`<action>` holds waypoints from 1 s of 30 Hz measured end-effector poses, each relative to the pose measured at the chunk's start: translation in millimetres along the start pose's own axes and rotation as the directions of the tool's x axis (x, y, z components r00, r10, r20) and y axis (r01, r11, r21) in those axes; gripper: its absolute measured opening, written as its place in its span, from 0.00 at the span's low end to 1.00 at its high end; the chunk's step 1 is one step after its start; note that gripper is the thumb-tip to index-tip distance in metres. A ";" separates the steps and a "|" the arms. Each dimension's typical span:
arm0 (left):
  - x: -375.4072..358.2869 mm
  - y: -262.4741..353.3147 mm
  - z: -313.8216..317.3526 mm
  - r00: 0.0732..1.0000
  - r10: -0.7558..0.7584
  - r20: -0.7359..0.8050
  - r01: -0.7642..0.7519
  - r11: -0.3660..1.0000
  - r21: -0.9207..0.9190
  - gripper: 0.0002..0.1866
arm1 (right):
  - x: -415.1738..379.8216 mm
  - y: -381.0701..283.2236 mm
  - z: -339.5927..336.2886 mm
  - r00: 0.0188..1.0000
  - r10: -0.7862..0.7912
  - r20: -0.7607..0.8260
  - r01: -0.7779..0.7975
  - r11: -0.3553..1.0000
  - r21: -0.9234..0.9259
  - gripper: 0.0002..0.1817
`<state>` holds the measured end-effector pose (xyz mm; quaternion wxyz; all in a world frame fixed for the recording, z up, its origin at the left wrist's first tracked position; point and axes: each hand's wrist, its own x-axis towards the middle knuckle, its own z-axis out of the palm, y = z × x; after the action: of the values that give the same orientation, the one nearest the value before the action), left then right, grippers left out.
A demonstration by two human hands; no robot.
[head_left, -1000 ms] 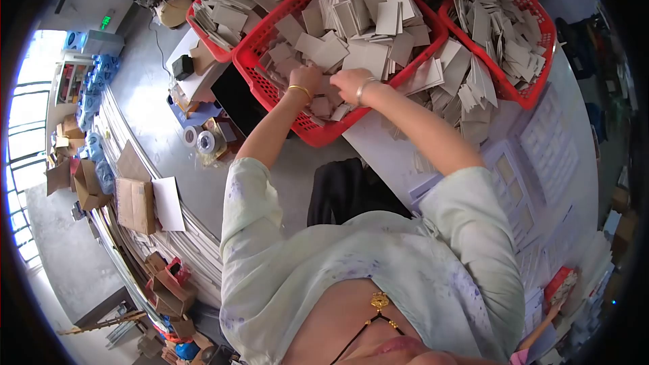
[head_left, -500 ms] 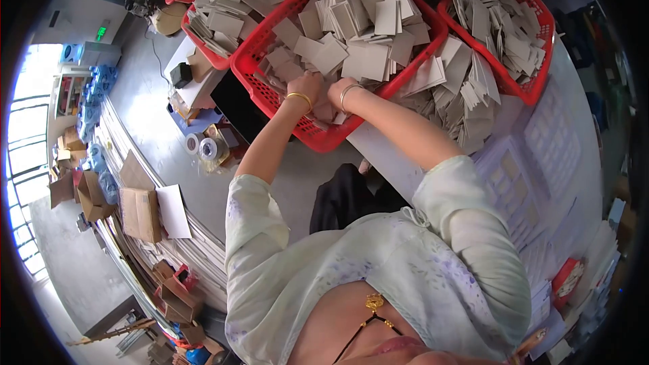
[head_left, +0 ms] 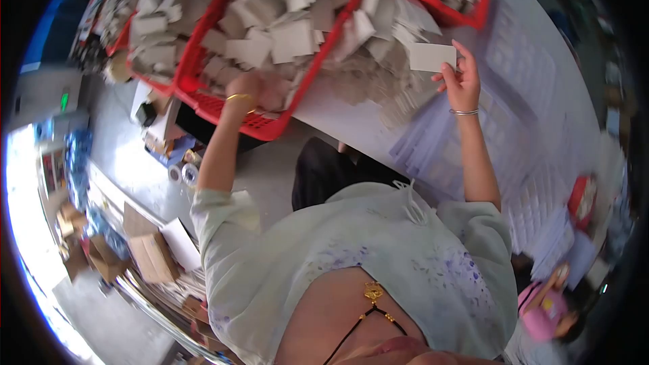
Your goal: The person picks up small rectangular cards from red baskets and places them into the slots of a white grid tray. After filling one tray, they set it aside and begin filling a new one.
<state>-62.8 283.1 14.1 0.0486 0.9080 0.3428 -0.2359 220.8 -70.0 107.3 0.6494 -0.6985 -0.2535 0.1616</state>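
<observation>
My right hand (head_left: 462,85) is raised over the table, pinching a small white card (head_left: 430,57) at one end between thumb and fingers. My left hand (head_left: 245,86) reaches down inside the red basket (head_left: 203,100), among many loose pale card pieces (head_left: 292,42). Its fingers are blurred and partly hidden by the basket and cards, so what they grip does not show. Left of the held card, a heap of similar cards (head_left: 385,61) lies on the table beside the basket.
Another red basket (head_left: 483,0) of cards stands at the upper right, and one more (head_left: 145,78) at the left. Pale plastic grid trays (head_left: 446,128) lie on the white table (head_left: 324,122). Someone in a pink top (head_left: 541,314) is at the lower right.
My right hand has come out of the basket and moved right, bringing a white card. My left hand stays in the basket. The view has shifted, and a person in pink now shows.
</observation>
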 end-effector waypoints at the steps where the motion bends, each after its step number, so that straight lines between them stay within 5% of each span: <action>1: -16.1 1.2 -11.1 0.987 0.023 -0.161 -0.046 0.989 -0.141 0.12 | -12.0 3.0 -29.4 0.997 0.048 -0.061 -0.051 0.998 -0.039 0.17; 2: -44.3 22.1 -46.3 0.977 0.002 -0.213 -0.065 0.955 -0.289 0.11 | -25.9 5.8 -60.4 0.987 0.094 -0.127 -0.104 0.992 -0.076 0.17; 4: -54.5 42.8 -51.9 0.778 0.180 -0.601 -0.452 0.826 -0.337 0.08 | -55.4 40.8 -126.0 0.968 0.070 -0.242 -0.126 0.966 -0.224 0.17; 5: -70.5 70.7 -63.0 0.836 0.092 -0.542 -0.478 0.609 -0.634 0.06 | -72.5 56.8 -148.7 0.957 0.052 -0.286 -0.139 0.946 -0.293 0.17; 7: -66.5 123.7 -47.5 0.777 0.155 -0.611 -0.627 0.291 -0.723 0.06 | -103.9 71.7 -171.4 0.927 0.077 -0.367 -0.208 0.919 -0.334 0.17; 9: -57.4 185.5 -27.9 0.714 0.386 -0.584 -0.677 0.171 -0.715 0.08 | -125.1 80.5 -180.2 0.892 0.138 -0.430 -0.277 0.919 -0.280 0.16; 10: -67.6 222.9 -34.7 0.716 0.488 -0.499 -0.667 0.268 -0.695 0.09 | -133.6 83.0 -176.5 0.871 0.190 -0.453 -0.312 0.927 -0.210 0.15; 15: -89.4 372.3 -1.1 0.534 0.787 -0.307 -0.692 0.199 -0.694 0.11 | -158.2 68.6 -175.8 0.785 0.251 -0.566 -0.359 0.929 -0.086 0.14; 24: -71.4 449.6 45.8 0.501 0.813 -0.297 -0.828 0.350 -0.439 0.04 | -195.8 92.4 -219.5 0.785 0.206 -0.584 -0.339 0.932 -0.126 0.13; 30: -86.8 439.1 41.6 0.598 0.692 -0.403 -0.791 0.429 -0.436 0.06 | -174.6 98.0 -198.4 0.828 0.282 -0.485 -0.382 0.917 -0.119 0.10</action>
<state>147.5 -113.2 -15.0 0.3911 0.9196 -0.0364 0.0004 202.0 -334.9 12.9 0.5746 -0.8148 0.0172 0.0754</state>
